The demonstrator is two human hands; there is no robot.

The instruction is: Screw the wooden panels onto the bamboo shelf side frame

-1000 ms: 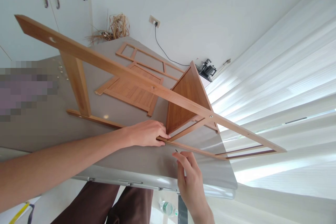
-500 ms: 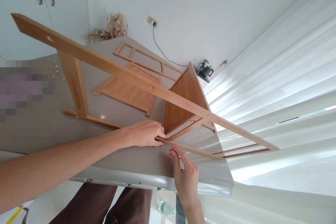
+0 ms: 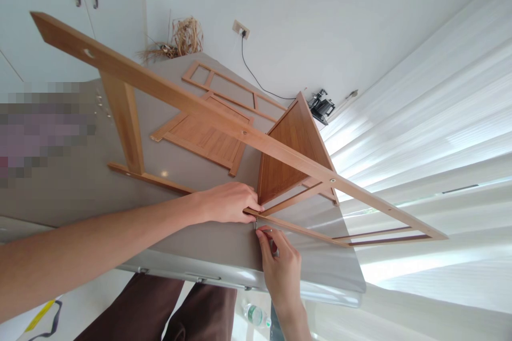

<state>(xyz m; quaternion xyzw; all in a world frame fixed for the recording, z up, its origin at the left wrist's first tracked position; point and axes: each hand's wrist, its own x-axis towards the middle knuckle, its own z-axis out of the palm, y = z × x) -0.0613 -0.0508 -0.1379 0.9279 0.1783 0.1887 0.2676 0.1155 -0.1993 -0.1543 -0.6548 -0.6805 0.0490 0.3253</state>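
While our left hand [image 3: 230, 202] keeps its fingers clamped on the wooden frame [image 3: 256, 138] standing on the counter [image 3: 224, 240], our right hand [image 3: 282, 264], apart from the lower rail [image 3: 300, 229] a second ago, now brings the small metal tool [image 3: 256, 225] pinched in its fingers right up to it.

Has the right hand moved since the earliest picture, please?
Yes. Against the lower wooden rail, the right hand has shifted leftward, and it is now closer to the left hand.

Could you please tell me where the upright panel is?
Right of centre in the head view, the upright panel stands with its near corner by the left hand.
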